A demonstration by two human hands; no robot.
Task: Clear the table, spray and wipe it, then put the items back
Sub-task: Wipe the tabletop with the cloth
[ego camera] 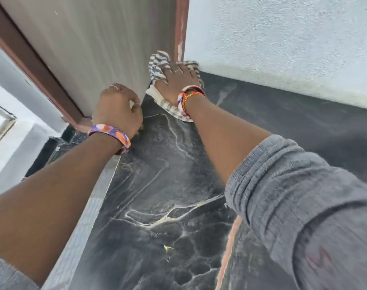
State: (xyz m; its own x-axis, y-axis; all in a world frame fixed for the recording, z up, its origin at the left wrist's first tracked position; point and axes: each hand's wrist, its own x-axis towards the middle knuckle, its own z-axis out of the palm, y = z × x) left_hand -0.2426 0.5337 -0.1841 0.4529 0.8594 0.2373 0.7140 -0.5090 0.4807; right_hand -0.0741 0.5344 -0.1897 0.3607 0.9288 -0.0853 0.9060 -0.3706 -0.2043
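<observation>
I take this for a home, a lived-in room and not a workshop or lab. The bench (pixel 168 185) has a dark marble-look top with pale veins, the kind of finish I see on household furniture. Its far edge meets a rough, white-painted plaster wall (pixel 283 38). At the far left corner stands a ribbed beige door (pixel 94 38) in a brown-painted frame (pixel 181 28), with paint smears on the frame where it meets the wall.

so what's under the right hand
A striped cloth lies under the right hand, pressed onto the dark marble table in the far corner. The table beneath the cloth is covered.
</observation>
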